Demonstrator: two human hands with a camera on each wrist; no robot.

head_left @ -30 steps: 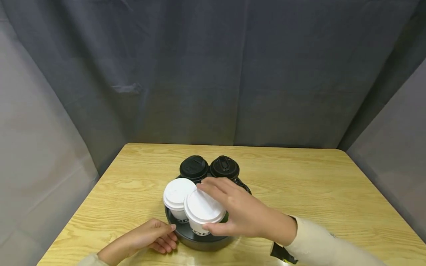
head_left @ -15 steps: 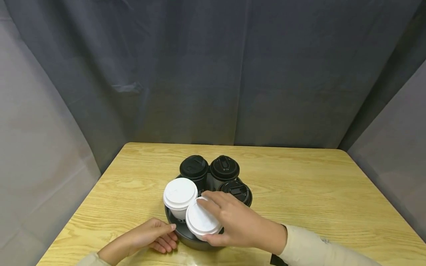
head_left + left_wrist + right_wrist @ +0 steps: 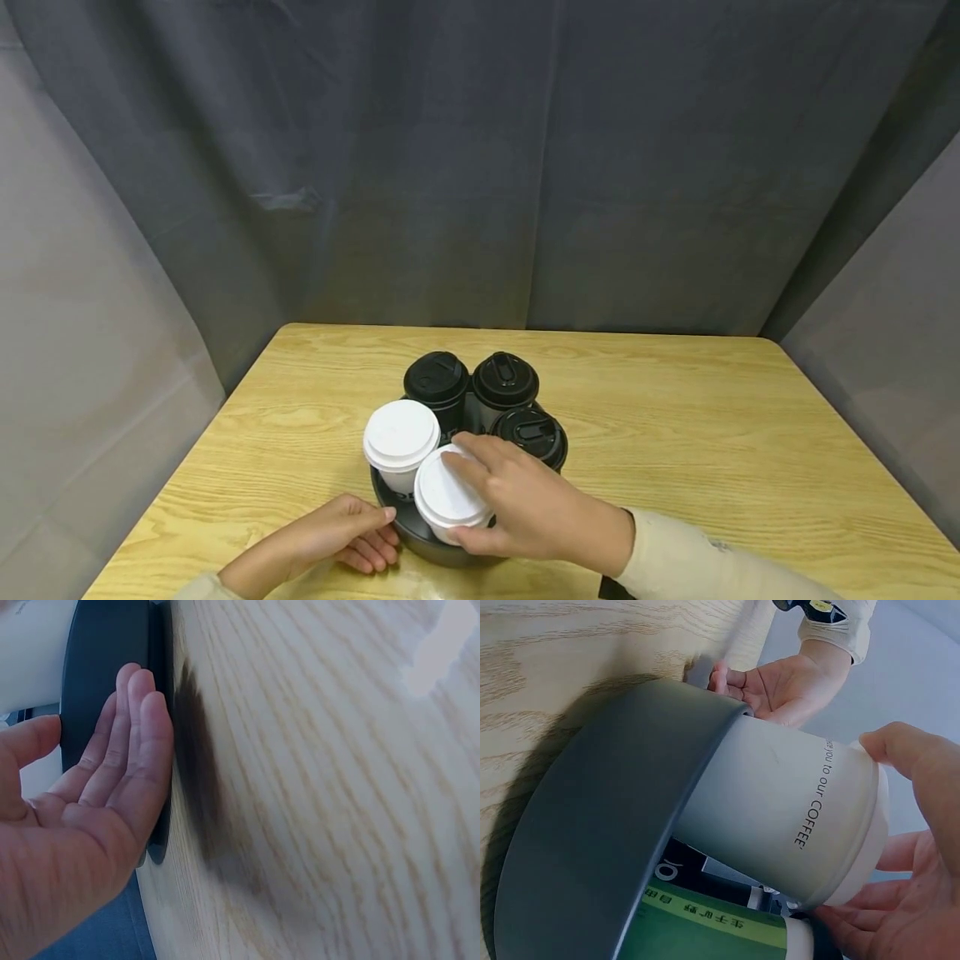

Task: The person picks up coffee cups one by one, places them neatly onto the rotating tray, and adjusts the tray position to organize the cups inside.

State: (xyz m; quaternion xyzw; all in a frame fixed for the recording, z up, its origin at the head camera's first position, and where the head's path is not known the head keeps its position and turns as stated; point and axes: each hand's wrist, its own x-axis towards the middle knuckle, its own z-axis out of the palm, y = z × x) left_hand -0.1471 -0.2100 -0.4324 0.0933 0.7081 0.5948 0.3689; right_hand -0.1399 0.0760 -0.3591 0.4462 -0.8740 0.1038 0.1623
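Observation:
My right hand (image 3: 525,504) grips a white lidded paper coffee cup (image 3: 450,492) by its lid, thumb at the near side and fingers across the far side. The cup stands inside a round dark tray (image 3: 420,533), tilted slightly in the head view. In the right wrist view the cup's wall (image 3: 772,802) carries printed words, and its lower end is hidden behind the tray wall (image 3: 607,817). My left hand (image 3: 97,802) lies against the tray's outer wall with straight fingers, its thumb at the rim. A second white-lidded cup (image 3: 401,437) stands left of the held one.
Two black-lidded cups (image 3: 437,379) stand at the tray's back and another black-lidded cup (image 3: 532,433) at its right. A green cup sleeve (image 3: 705,922) shows beside the held cup. Dark curtain (image 3: 420,167) hangs behind the wooden table (image 3: 712,433).
My right hand has lowered the white cup into the tray and shifted it slightly left, uncovering the black-lidded cup at the right. The left hand has stayed at the rim.

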